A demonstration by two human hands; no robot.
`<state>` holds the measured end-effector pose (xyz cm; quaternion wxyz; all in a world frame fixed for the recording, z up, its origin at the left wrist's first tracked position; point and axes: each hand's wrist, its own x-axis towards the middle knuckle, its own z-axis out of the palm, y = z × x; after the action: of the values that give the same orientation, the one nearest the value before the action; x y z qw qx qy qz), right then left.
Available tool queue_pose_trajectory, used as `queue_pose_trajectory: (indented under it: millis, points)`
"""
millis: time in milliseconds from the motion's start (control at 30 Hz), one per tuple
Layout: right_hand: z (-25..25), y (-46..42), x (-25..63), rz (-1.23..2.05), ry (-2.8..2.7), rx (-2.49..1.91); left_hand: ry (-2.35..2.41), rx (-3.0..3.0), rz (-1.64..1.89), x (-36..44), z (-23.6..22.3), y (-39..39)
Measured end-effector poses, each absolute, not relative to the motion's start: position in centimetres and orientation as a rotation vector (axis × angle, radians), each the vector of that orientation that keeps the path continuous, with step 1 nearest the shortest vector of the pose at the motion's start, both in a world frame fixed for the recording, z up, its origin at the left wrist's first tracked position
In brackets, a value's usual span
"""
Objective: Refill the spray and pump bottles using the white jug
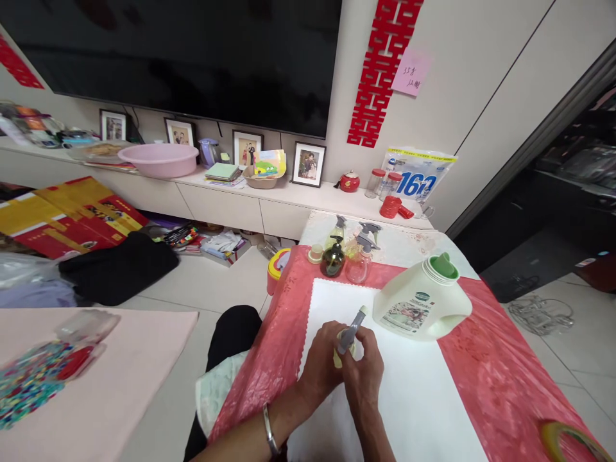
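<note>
Over the white sheet [414, 385], my left hand [323, 353] is wrapped around a small spray bottle with a yellowish body. The bottle's grey spray head [353, 330] points up and away, its tip pale. My right hand [364, 369] grips the head and neck from the other side, fingers closed. Most of the bottle is hidden by my fingers. To the right stands a large white-green detergent jug [409, 301] with a green cap [443, 265]. Beyond my hands are a dark green pump bottle [332, 260], a clear pinkish spray bottle [359, 266] and a small pale cap-like container [316, 253].
Red plastic [500, 359] covers the table. A roll of tape [572, 443] lies at the near right. At left, a pink-topped table [144, 359] carries colourful small pieces [36, 378]. A white cabinet [216, 202] runs along the wall, holding a pink basin [158, 160] and framed photos.
</note>
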<state>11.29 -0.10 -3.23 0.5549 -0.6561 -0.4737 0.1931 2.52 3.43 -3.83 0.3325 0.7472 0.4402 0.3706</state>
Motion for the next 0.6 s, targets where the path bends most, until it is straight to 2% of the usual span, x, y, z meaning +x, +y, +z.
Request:
queue_pose_trajectory:
  millis: [267,600]
  points:
    - [-1.3,-0.3,13.3,0.697,-1.373,-1.383,1.175,1.858,0.939,2.1,-4.0,3.4]
    - [-2.7,-0.3,12.8,0.62,-1.281,-1.398,1.101,1.918,0.943,1.8,-4.5,4.0]
